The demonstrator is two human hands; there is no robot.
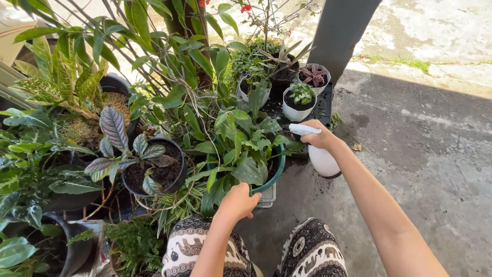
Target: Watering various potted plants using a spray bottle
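A: Starting at the left, what is the left hand [238, 201] doing?

B: It is curling its fingers [252, 197] over the near rim of the teal pot [277, 172], closing on that edge. The leafy green plant [241, 141] is spreading just above the knuckles, hiding most of the pot.

A: And left of the teal pot?

B: A black pot [177, 179] with purple-striped leaves is sitting close beside it, leaves overlapping, so that side is crowded.

A: The right hand [322, 136]?

B: Just right of the teal pot, it is wrapping around the neck of a white spray bottle [324, 160], fingers shut on the trigger head. The bottle's long axis is running roughly upright, base tilting toward the person, nozzle pointing left at the foliage.

A: Any open room?

B: Right of the teal pot, bare concrete floor [430, 149] is lying open. Beyond it, small white pots [297, 110] are standing on a black tray [324, 105].
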